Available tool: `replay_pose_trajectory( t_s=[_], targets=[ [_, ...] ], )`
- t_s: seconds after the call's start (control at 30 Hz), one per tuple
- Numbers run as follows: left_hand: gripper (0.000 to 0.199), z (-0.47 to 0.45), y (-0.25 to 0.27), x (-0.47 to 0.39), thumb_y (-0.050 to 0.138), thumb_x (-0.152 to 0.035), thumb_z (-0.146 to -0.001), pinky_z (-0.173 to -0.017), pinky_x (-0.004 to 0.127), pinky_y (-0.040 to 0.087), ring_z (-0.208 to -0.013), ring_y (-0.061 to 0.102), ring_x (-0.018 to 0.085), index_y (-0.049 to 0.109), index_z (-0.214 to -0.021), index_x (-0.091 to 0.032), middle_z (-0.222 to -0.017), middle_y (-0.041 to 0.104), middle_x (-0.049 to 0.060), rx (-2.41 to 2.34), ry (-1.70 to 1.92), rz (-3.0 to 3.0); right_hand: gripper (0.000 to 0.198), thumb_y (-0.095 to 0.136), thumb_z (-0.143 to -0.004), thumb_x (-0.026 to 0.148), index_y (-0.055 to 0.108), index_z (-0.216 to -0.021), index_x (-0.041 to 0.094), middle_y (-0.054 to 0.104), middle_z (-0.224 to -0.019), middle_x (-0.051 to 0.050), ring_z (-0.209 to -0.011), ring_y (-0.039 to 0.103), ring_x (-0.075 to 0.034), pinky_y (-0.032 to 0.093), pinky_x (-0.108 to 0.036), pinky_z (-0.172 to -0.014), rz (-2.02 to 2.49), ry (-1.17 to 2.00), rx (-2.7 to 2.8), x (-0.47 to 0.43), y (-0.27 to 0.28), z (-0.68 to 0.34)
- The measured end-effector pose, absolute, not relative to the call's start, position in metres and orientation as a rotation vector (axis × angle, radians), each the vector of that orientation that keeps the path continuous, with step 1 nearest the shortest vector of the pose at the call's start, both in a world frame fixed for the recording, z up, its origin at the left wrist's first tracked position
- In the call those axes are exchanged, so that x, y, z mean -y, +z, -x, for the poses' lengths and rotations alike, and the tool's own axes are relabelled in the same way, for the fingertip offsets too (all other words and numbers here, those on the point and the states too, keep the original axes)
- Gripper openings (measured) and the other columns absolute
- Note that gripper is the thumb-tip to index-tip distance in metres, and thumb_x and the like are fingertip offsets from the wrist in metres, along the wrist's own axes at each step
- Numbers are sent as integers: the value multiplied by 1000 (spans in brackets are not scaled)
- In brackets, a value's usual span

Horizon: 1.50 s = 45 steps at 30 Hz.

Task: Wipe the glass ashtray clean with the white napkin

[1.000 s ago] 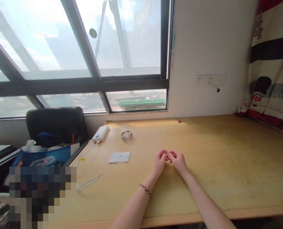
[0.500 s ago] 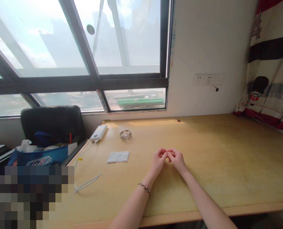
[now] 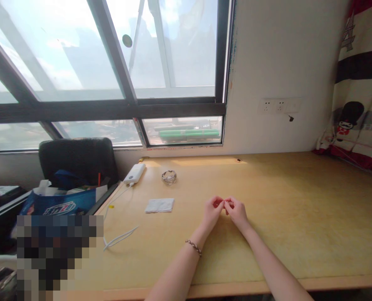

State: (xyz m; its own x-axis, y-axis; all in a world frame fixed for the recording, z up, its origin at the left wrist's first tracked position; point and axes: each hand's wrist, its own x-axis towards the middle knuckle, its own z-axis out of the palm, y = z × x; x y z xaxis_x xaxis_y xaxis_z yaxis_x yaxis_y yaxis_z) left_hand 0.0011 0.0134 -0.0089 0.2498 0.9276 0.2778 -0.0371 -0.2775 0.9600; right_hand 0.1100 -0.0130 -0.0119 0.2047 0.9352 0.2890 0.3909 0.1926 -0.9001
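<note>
My left hand [image 3: 214, 209] and my right hand [image 3: 236, 211] meet fingertip to fingertip just over the wooden table [image 3: 292, 234]. Both are closed in a pinch, thumbs against index fingers. Whatever lies between the fingertips, if anything, is too small to make out. A braided bracelet [image 3: 193, 247] circles my left wrist. To the left of my hands a folded white tissue [image 3: 159, 205] lies flat. Behind it sits a round, openwork silvery bracelet-like ring [image 3: 169, 177].
A white power bank [image 3: 134, 174] with a white cable [image 3: 119, 238] lies along the table's left edge. Beyond that edge stand a black chair [image 3: 77, 161] and a blue bag [image 3: 63, 205]. A window, wall sockets [image 3: 273, 106] and a curtain [image 3: 358, 92] border the far side.
The whole view has shifted slightly, so things appear a little further right. My hands keep the same pinch, fingertips together, with hardly any movement over the table.
</note>
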Motion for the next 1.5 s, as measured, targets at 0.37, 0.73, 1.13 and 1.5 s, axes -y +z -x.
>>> replay_pose_trajectory(
  t_s=[0.37,0.73,1.13,1.5],
  targets=[
    [20,-1,-7,-13,54,-32,-69,-57,23,44,-60,55,13,59,-69,-13,-64,60,3,-840,1193,-1516,21,42,-75,32,57,-73,17,51,-42,3,-39,47,-10,37,-20,-43,1417,613,1403,14,-11,-110],
    [24,-3,-8,-13,56,-33,-68,-55,26,47,-59,58,15,63,-74,-11,-68,63,7,-797,1160,-1417,22,40,-75,32,55,-77,15,51,-42,2,-40,48,-11,37,-21,-44,1375,631,1395,14,-10,-110],
    [24,-4,-4,-10,54,-31,-68,-53,26,48,-52,57,14,65,-77,-12,-69,64,7,-758,1140,-1383,31,34,-78,32,60,-76,15,47,-42,2,-41,46,-12,38,-22,-45,1358,622,1412,14,-13,-109],
    [28,1,4,-6,49,-36,-73,-53,26,46,-50,56,13,63,-79,-13,-61,62,5,-768,1126,-1467,33,34,-79,35,61,-82,15,50,-43,1,-41,48,-12,38,-22,-43,1351,611,1435,14,-13,-110]
  ],
)
